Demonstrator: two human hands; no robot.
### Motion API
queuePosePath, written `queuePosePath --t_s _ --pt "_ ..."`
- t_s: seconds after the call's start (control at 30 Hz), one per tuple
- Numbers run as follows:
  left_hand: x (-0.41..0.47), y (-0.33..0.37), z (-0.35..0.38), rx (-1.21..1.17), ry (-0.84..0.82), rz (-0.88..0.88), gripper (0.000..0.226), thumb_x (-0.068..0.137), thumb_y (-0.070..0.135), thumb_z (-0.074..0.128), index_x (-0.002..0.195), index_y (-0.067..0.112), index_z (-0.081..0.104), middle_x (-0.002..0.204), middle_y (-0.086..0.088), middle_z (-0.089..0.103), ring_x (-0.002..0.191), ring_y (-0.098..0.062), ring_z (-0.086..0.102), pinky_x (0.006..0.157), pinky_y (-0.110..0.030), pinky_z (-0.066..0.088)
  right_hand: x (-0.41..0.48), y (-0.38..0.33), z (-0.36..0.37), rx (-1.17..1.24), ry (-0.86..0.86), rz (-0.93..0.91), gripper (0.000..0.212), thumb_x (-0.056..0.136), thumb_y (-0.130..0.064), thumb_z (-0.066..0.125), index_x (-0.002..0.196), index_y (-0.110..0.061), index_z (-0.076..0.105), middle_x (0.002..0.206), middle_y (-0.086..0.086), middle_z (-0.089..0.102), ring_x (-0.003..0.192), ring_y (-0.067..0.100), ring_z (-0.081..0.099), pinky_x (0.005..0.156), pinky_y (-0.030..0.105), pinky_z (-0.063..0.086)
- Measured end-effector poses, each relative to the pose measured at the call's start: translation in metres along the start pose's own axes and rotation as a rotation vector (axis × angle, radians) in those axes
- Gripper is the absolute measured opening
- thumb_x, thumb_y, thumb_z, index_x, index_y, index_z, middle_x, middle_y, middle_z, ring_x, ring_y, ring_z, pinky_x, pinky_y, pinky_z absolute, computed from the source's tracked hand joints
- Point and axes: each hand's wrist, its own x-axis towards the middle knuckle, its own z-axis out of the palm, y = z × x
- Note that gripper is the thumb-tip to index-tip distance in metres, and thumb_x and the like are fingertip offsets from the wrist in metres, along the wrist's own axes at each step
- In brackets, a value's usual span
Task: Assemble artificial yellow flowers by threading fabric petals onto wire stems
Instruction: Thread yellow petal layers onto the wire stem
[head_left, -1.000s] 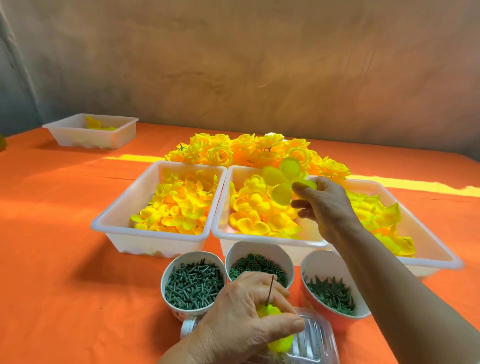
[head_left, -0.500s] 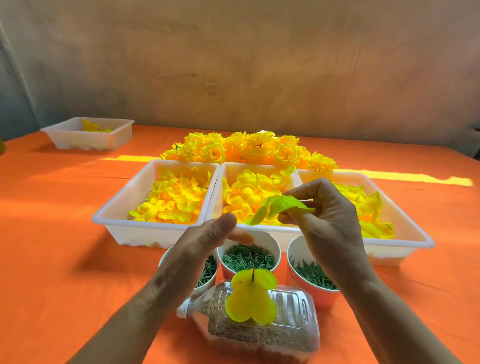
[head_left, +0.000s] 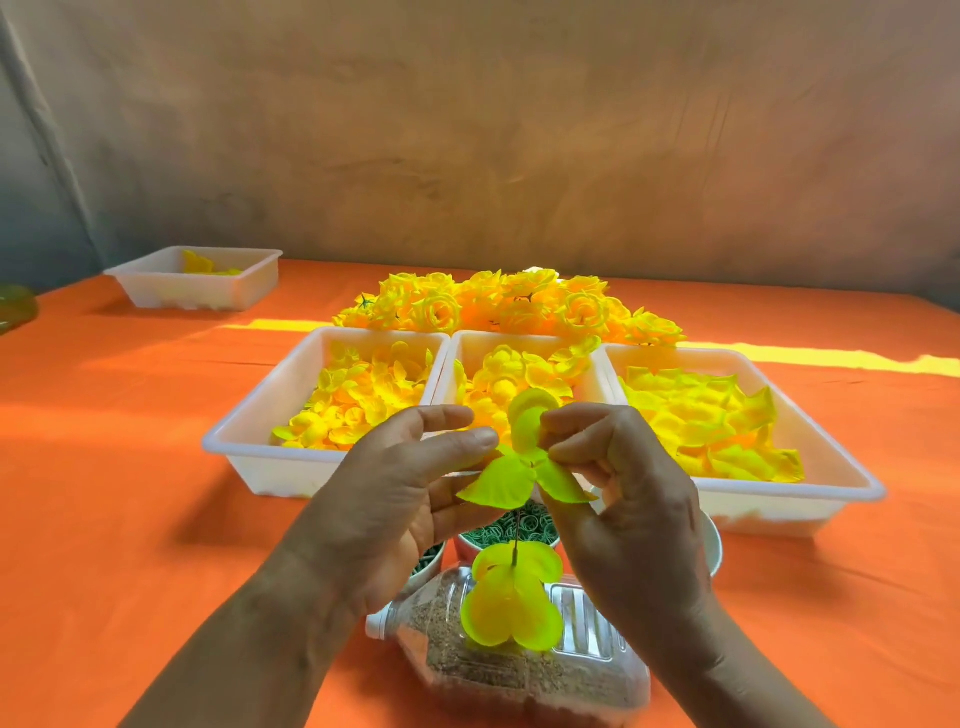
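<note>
A thin dark wire stem (head_left: 517, 535) stands upright out of a clear plastic bottle (head_left: 524, 670) lying on its side with sand in it. A small yellow petal piece (head_left: 511, 605) sits low on the wire. At the wire's top, a larger yellow-green petal piece (head_left: 511, 475) is pinched between my right hand (head_left: 618, 499) and my left hand (head_left: 400, 499). My left thumb and fingers touch its left edge. My right fingers grip its centre and upper lobe. Whether the wire passes through it is hidden by my fingers.
Three white trays (head_left: 249, 441) of loose yellow petals stand in a row behind my hands, with a heap of finished yellow flowers (head_left: 498, 306) beyond. Bowls of green plastic parts (head_left: 498, 530) sit under my hands. Another white tray (head_left: 202, 283) stands at the far left on the orange cloth (head_left: 104, 519).
My right hand brought the petal piece from the middle tray down over the wire's top. My left hand let go of the lower petal and rose to the new piece.
</note>
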Motion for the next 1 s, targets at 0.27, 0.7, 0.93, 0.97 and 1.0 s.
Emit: queuePosePath --t_s 0.27,0.7,0.93,0.97,1.0 --pt "0.002 -0.003 0.002 -0.023 0.02 0.065 0.067 0.056 0.009 0.074 0.12 0.012 0.056 0.08 -0.011 0.073 0.065 -0.023 0.071 0.051 -0.03 0.055 -0.008 -0.004 -0.011 -0.026 -0.143 -0.057 0.014 0.079 -0.012 0.06 0.092 -0.01 0.057 0.117 -0.003 0.058 0.106 0.015 0.063 0.081 0.036 0.055" --pt "0.001 -0.008 -0.001 0.233 0.012 0.255 0.038 0.068 0.009 0.074 0.094 0.036 0.075 0.085 -0.006 0.071 0.079 -0.025 0.067 0.072 -0.041 0.058 0.003 -0.008 -0.016 0.514 -0.124 0.677 0.029 0.071 -0.033 0.079 0.094 -0.027 0.063 0.092 -0.005 0.071 0.077 0.017 0.068 0.07 0.036 0.051" --pt "-0.001 -0.01 0.0 0.245 -0.019 0.145 0.02 0.07 0.009 0.072 0.085 0.02 0.081 0.094 -0.016 0.071 0.076 -0.024 0.067 0.061 -0.028 0.054 0.006 -0.01 -0.016 0.644 -0.135 0.796 0.028 0.059 -0.025 0.077 0.086 -0.021 0.068 0.092 0.009 0.067 0.075 0.03 0.058 0.069 0.046 0.04" --pt "-0.002 -0.01 0.001 0.239 -0.026 0.136 0.02 0.072 0.005 0.071 0.083 0.019 0.081 0.091 -0.017 0.07 0.073 -0.023 0.067 0.058 -0.028 0.054 0.005 -0.009 -0.016 0.642 -0.137 0.803 0.027 0.059 -0.022 0.077 0.086 -0.021 0.068 0.086 0.008 0.068 0.074 0.029 0.059 0.069 0.045 0.04" --pt "-0.003 -0.01 0.001 0.247 -0.027 0.131 0.021 0.075 0.002 0.07 0.082 0.018 0.081 0.087 -0.017 0.07 0.07 -0.023 0.066 0.056 -0.03 0.054 0.005 -0.009 -0.017 0.64 -0.14 0.812 0.027 0.06 -0.018 0.076 0.086 -0.02 0.068 0.08 0.007 0.069 0.072 0.028 0.06 0.069 0.044 0.042"
